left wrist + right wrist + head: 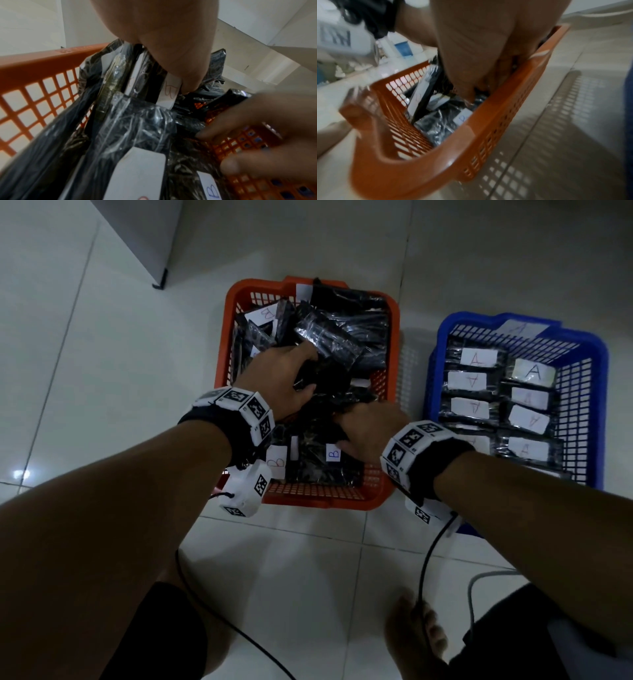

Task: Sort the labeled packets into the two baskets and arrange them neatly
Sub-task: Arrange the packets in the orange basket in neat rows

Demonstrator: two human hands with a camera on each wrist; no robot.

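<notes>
Down inside the orange basket [224, 344], both hands work among the black packets [342, 337]. The left hand [281, 381] sits near the middle of that basket, its fingers curled round a bundle of upright packets; from the left wrist view the thumb [180, 65] presses against a white label marked B [171, 90]. The right hand [368, 429] is toward the near right corner of the orange basket, fingers bent down into the packets there, though whether they actually pinch one I cannot tell. Close by that hand, a flat packet with a blue B label [333, 453] lies at the near end of the basket. Packets at the far end lie jumbled, overlapping at angles. To the right of the orange basket, apart from it on the tiled floor [85, 354], stands the blue basket [597, 364], holding packets with A labels [478, 358] laid flat in two tidy columns.
</notes>
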